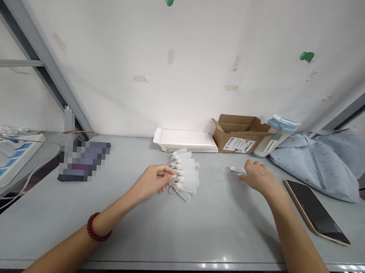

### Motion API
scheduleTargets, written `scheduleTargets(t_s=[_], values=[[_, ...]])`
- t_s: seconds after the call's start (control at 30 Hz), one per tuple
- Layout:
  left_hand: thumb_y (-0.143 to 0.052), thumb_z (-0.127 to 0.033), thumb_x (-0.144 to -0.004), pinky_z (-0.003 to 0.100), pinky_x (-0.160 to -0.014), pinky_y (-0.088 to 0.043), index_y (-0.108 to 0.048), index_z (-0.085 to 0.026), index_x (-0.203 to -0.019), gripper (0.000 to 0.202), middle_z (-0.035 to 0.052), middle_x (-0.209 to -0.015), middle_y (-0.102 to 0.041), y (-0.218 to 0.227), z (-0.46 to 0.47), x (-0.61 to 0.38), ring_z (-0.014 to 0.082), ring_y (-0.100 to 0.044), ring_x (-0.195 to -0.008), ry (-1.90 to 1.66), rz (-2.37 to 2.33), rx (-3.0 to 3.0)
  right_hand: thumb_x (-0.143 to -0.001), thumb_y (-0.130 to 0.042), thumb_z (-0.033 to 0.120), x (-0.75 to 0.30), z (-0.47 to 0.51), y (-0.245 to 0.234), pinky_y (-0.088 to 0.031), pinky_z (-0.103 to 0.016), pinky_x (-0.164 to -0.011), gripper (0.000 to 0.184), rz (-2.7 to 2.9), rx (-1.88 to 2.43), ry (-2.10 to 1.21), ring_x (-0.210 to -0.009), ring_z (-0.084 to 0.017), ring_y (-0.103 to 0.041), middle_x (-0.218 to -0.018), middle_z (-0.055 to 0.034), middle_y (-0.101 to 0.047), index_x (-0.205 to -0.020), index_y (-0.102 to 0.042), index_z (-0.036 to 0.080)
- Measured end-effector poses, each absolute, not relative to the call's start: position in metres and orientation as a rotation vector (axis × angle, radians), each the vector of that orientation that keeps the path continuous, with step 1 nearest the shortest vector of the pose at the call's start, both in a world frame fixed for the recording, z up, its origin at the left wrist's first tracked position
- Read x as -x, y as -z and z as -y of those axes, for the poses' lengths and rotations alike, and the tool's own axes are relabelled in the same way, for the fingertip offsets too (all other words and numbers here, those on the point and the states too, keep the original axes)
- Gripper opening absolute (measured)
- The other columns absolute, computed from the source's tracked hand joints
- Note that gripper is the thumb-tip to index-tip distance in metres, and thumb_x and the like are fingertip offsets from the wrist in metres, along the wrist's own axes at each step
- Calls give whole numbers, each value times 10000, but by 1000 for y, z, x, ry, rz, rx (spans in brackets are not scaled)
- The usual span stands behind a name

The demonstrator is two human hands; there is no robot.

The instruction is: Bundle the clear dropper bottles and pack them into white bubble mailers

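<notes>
A row of small translucent white tubes with thin looped white strings (pixel 188 174) lies overlapping on the grey table. At the string end of this row is my left hand (pixel 156 179), its fingers curled and the thumb and fingertips close together; what they pinch, if anything, I cannot make out. To the right, apart from the row, my right hand (pixel 256 174) is closed over one end of a single small white tube (pixel 236 169). Its string end points left, and the hand hides the rest. A dark red beaded bracelet (pixel 99 228) circles my left wrist.
Behind the row lies a stack of white envelopes (pixel 187 140). An open cardboard box (pixel 236 135), a blue-lidded bottle (pixel 275 136) and a light blue cloth bag (pixel 317 161) stand right of it. A phone (pixel 317 210) lies right; a power strip (pixel 14 157) sits far left.
</notes>
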State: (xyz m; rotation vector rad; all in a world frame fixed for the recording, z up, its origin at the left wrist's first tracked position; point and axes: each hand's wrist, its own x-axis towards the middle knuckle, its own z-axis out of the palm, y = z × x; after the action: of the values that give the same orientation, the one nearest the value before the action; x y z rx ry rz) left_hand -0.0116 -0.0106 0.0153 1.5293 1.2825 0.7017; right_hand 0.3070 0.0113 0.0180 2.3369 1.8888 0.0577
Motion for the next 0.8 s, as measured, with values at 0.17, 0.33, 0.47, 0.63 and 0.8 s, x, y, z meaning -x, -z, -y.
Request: scheduleTargets(t_s=[0.17, 0.33, 0.47, 0.63, 0.8], values=[[-559, -323, -736, 235, -514, -395, -601, -146, -838, 208, -23, -607, -578, -16, 11, 11, 97, -505, -482, -695, -1281, -1533, -700, -632, 219, -316, -15, -15, -429, -340, -595, 112, -1875, -2334, 47, -809, -309, -624, -818, -152, -622, -765, -576, 147], [-558, -326, -743, 229, -511, -395, -604, -150, -838, 205, -25, -608, -577, -14, 11, 11, 97, -507, -485, -698, -1273, -1532, -629, -608, 113, -314, -13, -19, -359, -264, -465, 162, -1992, -2248, 168, -572, -204, -589, -611, -57, -580, -537, -501, 191], [-555, -330, -746, 228, -503, -395, -609, -153, -834, 205, -22, -615, -586, -13, 11, 11, 98, -512, -487, -717, -1262, -1531, -681, -564, 188, -304, -9, -22, -332, -252, -443, 95, -2219, -2136, 223, -547, -171, -553, -647, -46, -593, -594, -529, 199], [-551, -338, -746, 231, -488, -392, -616, -153, -842, 219, -12, -635, -607, -11, 11, 11, 101, -516, -474, -731, -1262, -1535, -766, -504, 290, -285, -4, -24, -378, -235, -485, 117, -2605, -1989, 447, -621, -154, -557, -712, -27, -615, -750, -569, 195], [-547, -328, -753, 231, -487, -392, -613, -148, -851, 215, -9, -642, -596, -13, 14, 10, 98, -501, -479, -730, -1252, -1527, -810, -493, 302, -262, 4, -27, -415, -240, -549, 133, -2913, -2012, 527, -673, -145, -544, -768, -19, -608, -841, -558, 190]])
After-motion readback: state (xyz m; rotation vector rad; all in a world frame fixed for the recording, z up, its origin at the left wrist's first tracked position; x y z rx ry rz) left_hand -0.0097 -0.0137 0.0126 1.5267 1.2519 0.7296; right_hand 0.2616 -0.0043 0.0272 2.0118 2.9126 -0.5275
